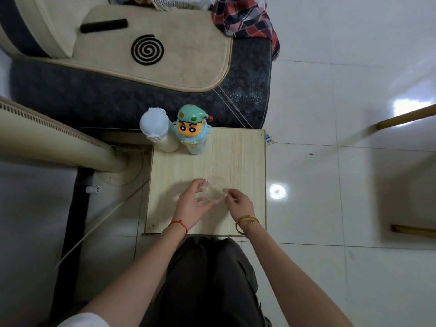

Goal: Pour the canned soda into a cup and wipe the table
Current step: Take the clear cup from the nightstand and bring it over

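No readable writing shows anywhere. Both forearms reach up from the bottom of the frame to a clear plastic cup (213, 191) low on the light wooden table (243, 161). The left hand (192, 205) curls round the cup's left side; the right hand (239, 204) pinches its right rim. At the table's upper left stand a white bottle (157, 131) and a cartoon-figure bottle (193, 128), touching
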`<state>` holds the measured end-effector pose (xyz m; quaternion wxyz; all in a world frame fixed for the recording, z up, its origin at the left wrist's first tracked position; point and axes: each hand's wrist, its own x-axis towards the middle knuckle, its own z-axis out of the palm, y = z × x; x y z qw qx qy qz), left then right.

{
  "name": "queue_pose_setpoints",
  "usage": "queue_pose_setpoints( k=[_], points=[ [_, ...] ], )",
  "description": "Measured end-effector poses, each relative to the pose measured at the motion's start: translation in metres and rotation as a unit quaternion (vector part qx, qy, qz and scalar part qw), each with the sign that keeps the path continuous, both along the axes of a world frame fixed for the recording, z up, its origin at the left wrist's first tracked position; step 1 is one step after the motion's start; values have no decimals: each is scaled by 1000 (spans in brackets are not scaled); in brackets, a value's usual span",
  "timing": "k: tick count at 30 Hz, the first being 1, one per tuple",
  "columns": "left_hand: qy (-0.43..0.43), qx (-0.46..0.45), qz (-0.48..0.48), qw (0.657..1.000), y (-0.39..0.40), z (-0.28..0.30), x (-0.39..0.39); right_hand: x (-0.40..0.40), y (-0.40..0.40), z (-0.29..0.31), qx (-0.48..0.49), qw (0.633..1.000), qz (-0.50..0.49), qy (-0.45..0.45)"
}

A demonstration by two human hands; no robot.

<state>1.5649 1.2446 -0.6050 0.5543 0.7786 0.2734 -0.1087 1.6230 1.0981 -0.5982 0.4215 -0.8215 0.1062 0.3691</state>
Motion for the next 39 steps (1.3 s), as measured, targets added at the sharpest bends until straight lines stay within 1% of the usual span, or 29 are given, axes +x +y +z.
queue_pose_setpoints(
  k=[3, 7, 12, 14, 20, 23, 27, 33, 39],
  points=[
    [-14, 4, -1, 1000, 6, 38, -2, -1, 2, 29, 37, 998, -39, 18],
    [-29, 5, -8, 1000, 15, 93, -7, 0, 8, 83, 86, 990, -90, 68],
    [-42, 2, -32, 999, 22, 163, -17, -10, 9, 148, 122, 983, -98, 91],
    [-50, 2, -37, 998, 25, 186, -23, -16, 7, 172, 130, 983, -94, 85],
    [-82, 13, -69, 994, 27, 246, -33, -31, -4, 233, 138, 990, -34, 22],
    [-101, 16, -80, 992, 23, 266, -33, -36, -12, 254, 139, 990, -30, -7],
    [-117, 16, -114, 986, 11, 288, -33, -45, -28, 277, 145, 987, -57, -26],
    [-132, 19, -205, 970, -16, 309, -26, -69, -62, 299, 160, 976, -138, -45],
    [-139, -7, -294, 946, -55, 323, -11, -98, -102, 307, 165, 954, -237, -75]
  ],
)
